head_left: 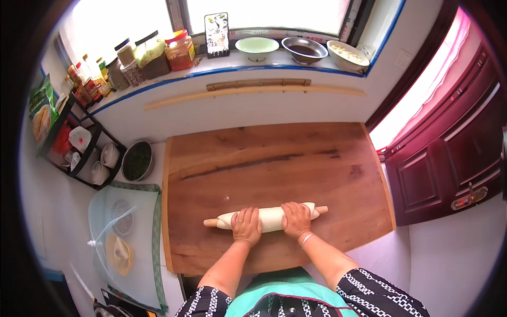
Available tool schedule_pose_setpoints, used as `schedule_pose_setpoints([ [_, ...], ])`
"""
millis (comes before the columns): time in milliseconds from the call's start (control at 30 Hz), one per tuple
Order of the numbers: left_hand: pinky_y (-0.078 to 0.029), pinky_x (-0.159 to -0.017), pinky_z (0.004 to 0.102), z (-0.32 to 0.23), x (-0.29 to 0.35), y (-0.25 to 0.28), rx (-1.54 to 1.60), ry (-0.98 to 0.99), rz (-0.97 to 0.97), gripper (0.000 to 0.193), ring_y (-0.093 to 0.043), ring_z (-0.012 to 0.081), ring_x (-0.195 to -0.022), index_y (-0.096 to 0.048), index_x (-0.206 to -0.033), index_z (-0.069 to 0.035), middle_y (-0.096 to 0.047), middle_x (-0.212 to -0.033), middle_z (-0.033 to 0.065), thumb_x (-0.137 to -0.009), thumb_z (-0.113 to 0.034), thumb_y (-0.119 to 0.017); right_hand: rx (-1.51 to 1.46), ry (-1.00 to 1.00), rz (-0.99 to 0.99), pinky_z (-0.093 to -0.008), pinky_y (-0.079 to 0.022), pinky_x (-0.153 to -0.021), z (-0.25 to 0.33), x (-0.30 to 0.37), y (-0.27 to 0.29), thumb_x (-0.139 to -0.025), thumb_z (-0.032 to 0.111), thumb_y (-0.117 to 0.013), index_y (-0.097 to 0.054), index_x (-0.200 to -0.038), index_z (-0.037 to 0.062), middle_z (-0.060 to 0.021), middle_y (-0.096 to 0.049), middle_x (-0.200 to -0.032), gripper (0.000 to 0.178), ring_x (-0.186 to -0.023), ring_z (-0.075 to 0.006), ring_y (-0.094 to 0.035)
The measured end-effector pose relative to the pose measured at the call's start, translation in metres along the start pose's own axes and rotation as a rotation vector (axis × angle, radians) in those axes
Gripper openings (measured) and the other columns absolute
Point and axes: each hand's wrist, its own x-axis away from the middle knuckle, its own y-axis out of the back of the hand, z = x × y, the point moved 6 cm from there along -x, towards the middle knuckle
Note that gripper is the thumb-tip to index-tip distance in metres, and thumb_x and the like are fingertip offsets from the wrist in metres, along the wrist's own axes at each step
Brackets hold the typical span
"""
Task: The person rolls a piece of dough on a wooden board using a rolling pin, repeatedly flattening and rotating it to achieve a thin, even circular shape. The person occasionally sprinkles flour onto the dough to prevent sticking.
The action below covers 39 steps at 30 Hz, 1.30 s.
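Note:
A pale sheet of dough [272, 218] is wound around a wooden rolling pin [210, 223], whose bare ends stick out at both sides. The roll lies crosswise on the near half of a large wooden board [248, 182]. My left hand [246, 226] grips it left of centre, fingers curved over the dough. Toward its right end, my right hand [297, 218] is closed over the roll in the same way. The undersides of the fingers are hidden. A small pale speck of dough or flour [226, 197] sits on the board beyond my left hand.
Left of the board are a bowl of chopped greens [137, 161], a mesh food cover [153, 232] and a black rack [95, 153]. On the sill stand jars [180, 50], a phone [217, 36] and bowls [257, 47]. A dark red door [449, 158] is at right.

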Motion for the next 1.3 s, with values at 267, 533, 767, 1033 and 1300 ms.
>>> schedule_pose_setpoints([
  [267,-0.04,-0.093,0.0454,0.03,-0.084,-0.014,-0.102,-0.007,0.028,0.031,-0.057,0.026,-0.105,-0.062,-0.108,-0.009,-0.064,-0.111,0.0074,-0.085,-0.027,-0.056,0.089,0.017,-0.076,-0.0404,-0.04,-0.095,-0.02,-0.075,-0.014,-0.084,0.021,-0.054,-0.065,-0.101,0.0093,-0.0064,-0.066,-0.109,0.024,-0.109,-0.0242,-0.058],
  [533,-0.045,-0.081,0.0446,0.097,-0.197,-0.078,0.07,0.27,0.295,0.02,-0.061,0.0342,-0.088,-0.066,-0.089,-0.008,-0.067,-0.092,0.0155,-0.086,-0.023,-0.053,-0.071,-0.229,0.463,-0.0486,-0.049,-0.07,-0.071,-0.207,-0.077,-0.091,0.023,-0.045,-0.069,-0.087,0.0045,-0.0194,-0.067,-0.082,0.031,-0.074,-0.0374,-0.064],
  [767,-0.045,-0.078,0.0429,0.092,-0.166,-0.067,-0.036,0.067,0.012,0.019,-0.06,0.03,-0.083,-0.068,-0.088,-0.01,-0.066,-0.086,0.0088,-0.081,-0.024,-0.059,-0.058,0.066,0.146,-0.0438,-0.045,-0.078,-0.073,-0.174,-0.068,-0.08,0.022,-0.056,-0.068,-0.091,0.0098,-0.01,-0.066,-0.087,0.02,-0.086,-0.0286,-0.061],
  [1033,-0.052,-0.072,0.0479,0.089,-0.169,-0.075,-0.113,0.268,0.306,0.04,-0.066,0.0358,-0.075,-0.071,-0.077,-0.005,-0.069,-0.081,0.0173,-0.091,-0.032,-0.044,-0.028,-0.18,0.383,-0.0501,-0.049,-0.074,-0.079,-0.167,-0.066,-0.091,0.033,-0.041,-0.069,-0.078,0.0071,-0.0152,-0.069,-0.086,0.041,-0.083,-0.0358,-0.064],
  [1300,-0.051,-0.065,0.0478,-0.04,0.056,-0.004,0.023,0.073,0.29,0.029,-0.065,0.0321,-0.068,-0.066,-0.068,-0.008,-0.066,-0.071,0.0135,-0.084,-0.029,-0.053,-0.027,-0.306,0.558,-0.0476,-0.048,-0.079,-0.028,0.093,0.04,-0.09,0.031,-0.043,-0.069,-0.08,0.0075,-0.0148,-0.068,-0.088,0.037,-0.088,-0.0328,-0.064],
])
